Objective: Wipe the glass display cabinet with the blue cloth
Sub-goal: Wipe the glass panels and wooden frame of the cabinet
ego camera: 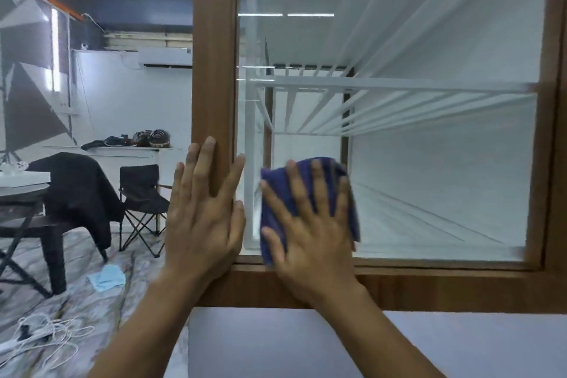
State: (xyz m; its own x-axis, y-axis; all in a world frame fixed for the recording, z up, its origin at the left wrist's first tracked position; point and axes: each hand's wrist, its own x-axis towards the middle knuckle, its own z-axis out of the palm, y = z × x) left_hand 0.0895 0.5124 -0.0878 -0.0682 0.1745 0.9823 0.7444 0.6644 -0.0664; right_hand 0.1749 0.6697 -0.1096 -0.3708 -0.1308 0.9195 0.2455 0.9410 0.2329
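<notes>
Against the lower left corner of the glass (429, 163), the right hand (310, 230) lies flat with its fingers spread, pressing the blue cloth (277, 193) to the pane. That grip is apart, palm down on the cloth rather than closed around it. The cloth is bunched under the palm, its folds showing above the fingertips and at both sides, and its lower edge hangs to the bottom rail of the frame (211, 70). The hand and cloth look slightly blurred.

Just beside it, the left hand (204, 215) rests flat on the brown wooden upright of the frame, fingers spread and pointing up, its thumb and forefinger reaching over the frame's inner edge onto the glass. That grip is also apart and holds nothing. The two hands are close but not touching.

Behind the glass the cabinet is white inside, with a white slatted rack (399, 107) crossing at mid height. Ceiling lights reflect in the upper pane.

Left of the cabinet the room shows a dark bench (18, 196), a chair with a black jacket (76, 193) draped over it, and a folding chair (141, 196) near the wall. On the patterned floor lie a light blue mask (106, 278) and a tangle of white cables (46, 334). A white ledge along the far wall carries dark shoes (152, 138)
</notes>
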